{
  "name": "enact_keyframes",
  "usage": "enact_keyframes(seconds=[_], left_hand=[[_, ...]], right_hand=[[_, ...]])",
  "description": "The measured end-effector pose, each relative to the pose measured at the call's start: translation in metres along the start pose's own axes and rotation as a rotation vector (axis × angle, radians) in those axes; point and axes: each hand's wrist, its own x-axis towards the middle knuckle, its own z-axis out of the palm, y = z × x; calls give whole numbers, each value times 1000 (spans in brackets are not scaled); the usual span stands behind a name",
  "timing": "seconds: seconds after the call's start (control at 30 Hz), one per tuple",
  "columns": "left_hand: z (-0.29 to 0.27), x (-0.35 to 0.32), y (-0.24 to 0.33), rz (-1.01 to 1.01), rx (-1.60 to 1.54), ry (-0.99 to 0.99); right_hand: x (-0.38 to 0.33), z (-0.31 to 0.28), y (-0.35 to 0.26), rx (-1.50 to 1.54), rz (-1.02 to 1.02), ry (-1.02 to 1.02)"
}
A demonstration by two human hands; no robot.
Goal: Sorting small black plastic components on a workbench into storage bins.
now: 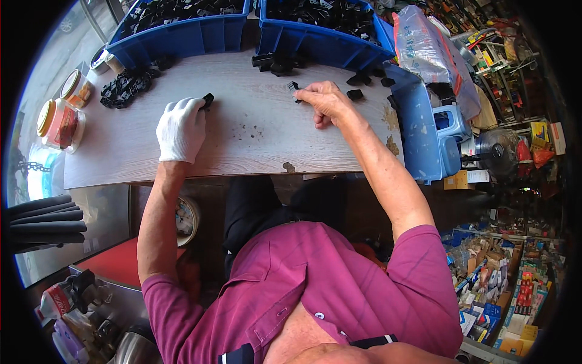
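A small black plastic part point(208, 100) is pinched at the fingertips of the white-gloved left hand point(181, 128) on the pale wooden tabletop point(254, 139). Another small black plastic clip point(293, 88) is held by the bare right hand point(327, 103). A loose heap of black parts point(124, 88) lies far left, beside lidded jars point(60, 118). Two blue plastic bins point(182, 36) at the far edge are filled with black parts.

Left hand point(180, 128) in white glove, palm down, fingers curled and pinched shut at 1 o'clock. Right hand point(325, 102) bare, knuckles up, fingertips pinched at 10 o'clock. Both forearms reach toward 12, elbows bent.
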Motion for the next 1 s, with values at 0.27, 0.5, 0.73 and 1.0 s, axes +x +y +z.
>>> enact_keyframes(seconds=[0.27, 0.5, 0.73, 1.0], left_hand=[[4, 21, 69, 219, -242, 94], [57, 44, 88, 418, -316, -102], [49, 56, 100, 209, -67, -412], [-6, 19, 34, -11, 53, 92]], right_hand=[[-8, 1, 3, 110, -18, -194], [-13, 14, -6, 31, -31, -276], [-20, 21, -11, 78, 60, -95], [-23, 31, -6, 139, -59, 5]])
